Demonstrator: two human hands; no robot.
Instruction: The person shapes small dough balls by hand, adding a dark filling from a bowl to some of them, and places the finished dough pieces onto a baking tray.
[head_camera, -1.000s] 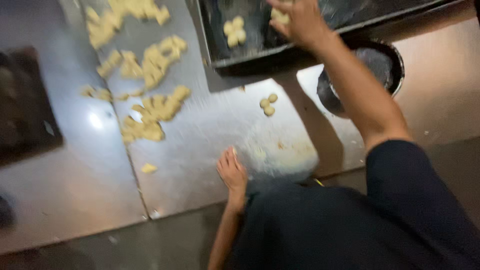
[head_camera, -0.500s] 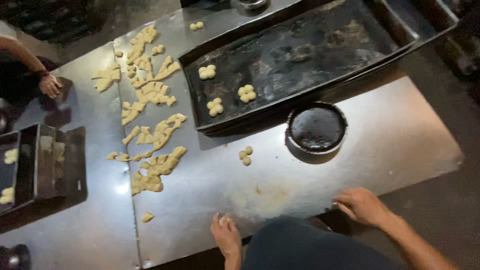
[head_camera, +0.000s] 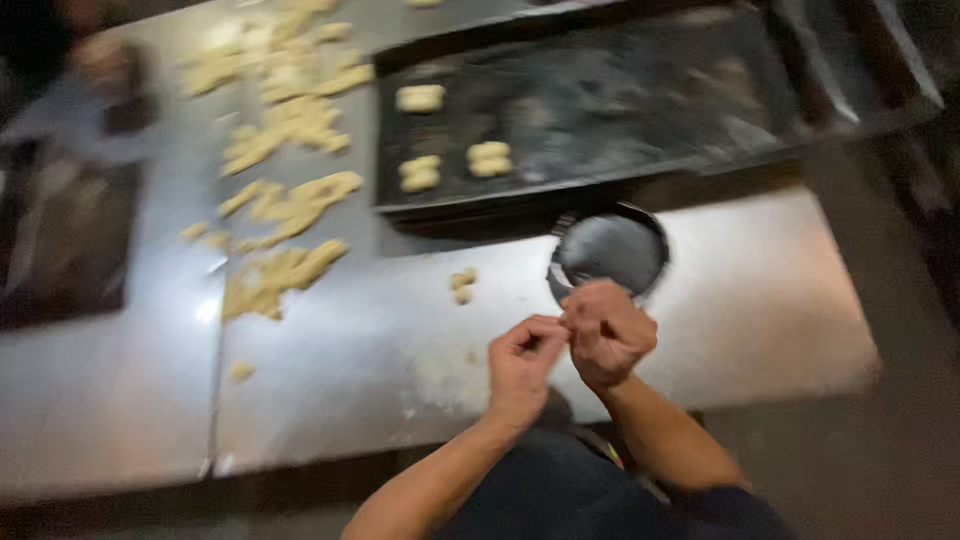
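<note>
Dough bit (hidden) pinched between left hand (head_camera: 522, 362) and right hand (head_camera: 606, 332), beside round dark bowl (head_camera: 612, 250).

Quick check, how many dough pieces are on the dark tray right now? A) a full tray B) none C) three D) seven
C: the tray holds three pale dough pieces, all at its left end; the rest of it is bare.
</note>
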